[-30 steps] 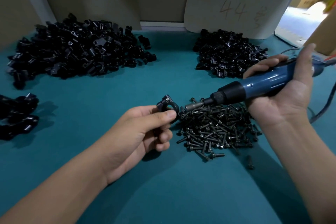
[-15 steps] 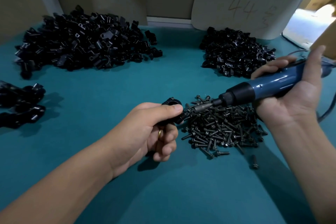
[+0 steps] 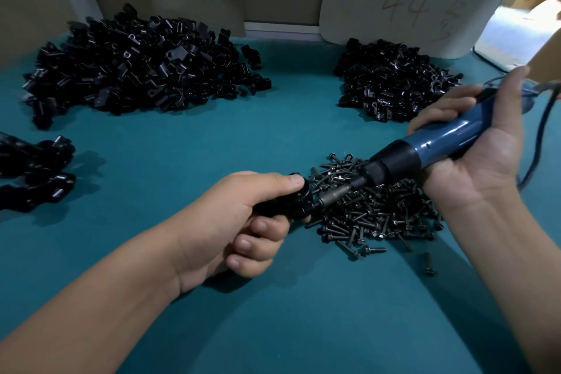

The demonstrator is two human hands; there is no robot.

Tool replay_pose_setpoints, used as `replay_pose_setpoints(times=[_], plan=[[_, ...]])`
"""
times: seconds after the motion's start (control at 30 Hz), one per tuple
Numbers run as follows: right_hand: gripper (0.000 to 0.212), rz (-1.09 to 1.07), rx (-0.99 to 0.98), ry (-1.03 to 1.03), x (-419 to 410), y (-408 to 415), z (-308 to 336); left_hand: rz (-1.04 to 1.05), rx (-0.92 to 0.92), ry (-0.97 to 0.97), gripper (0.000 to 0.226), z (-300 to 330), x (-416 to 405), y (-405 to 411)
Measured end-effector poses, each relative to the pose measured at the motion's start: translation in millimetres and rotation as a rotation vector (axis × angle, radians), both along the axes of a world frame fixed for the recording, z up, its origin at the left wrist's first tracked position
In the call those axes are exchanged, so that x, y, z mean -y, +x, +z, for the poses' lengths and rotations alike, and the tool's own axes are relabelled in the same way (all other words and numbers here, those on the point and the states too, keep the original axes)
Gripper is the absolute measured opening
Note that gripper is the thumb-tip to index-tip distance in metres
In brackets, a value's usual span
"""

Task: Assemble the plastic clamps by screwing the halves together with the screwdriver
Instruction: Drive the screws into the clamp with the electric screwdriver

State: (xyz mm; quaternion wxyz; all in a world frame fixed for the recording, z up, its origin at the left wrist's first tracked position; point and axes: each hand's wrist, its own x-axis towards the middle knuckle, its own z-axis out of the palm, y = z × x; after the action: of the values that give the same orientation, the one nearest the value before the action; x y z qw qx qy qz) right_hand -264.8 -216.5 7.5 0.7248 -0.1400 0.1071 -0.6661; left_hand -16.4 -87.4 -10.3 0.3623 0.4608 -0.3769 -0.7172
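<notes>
Both hands have closed in: the left hand (image 3: 239, 222) grips the clamp (image 3: 299, 199), the right hand (image 3: 473, 158) the screwdriver (image 3: 431, 146). Its bit now meets the clamp, so driving looks underway.

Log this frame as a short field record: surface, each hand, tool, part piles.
surface: teal table mat
left hand: grips black plastic clamp
right hand: holds blue electric screwdriver
tool tip: at the clamp
screws: loose pile of dark metal screws under the tool
parts: large black pile far left, smaller black pile far right
</notes>
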Motion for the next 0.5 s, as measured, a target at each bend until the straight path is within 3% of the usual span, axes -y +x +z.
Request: replay_pose_setpoints(times=[0.23,0.5], plan=[[0.04,0.023,0.01,-0.028,-2,-2,2,0.064,0.045,-0.059,0.038,0,-1,-7],[0.042,-0.01,-0.012,-0.027,0,-3,2,0.133,0.027,-0.074,0.035,-2,-2,-13]])
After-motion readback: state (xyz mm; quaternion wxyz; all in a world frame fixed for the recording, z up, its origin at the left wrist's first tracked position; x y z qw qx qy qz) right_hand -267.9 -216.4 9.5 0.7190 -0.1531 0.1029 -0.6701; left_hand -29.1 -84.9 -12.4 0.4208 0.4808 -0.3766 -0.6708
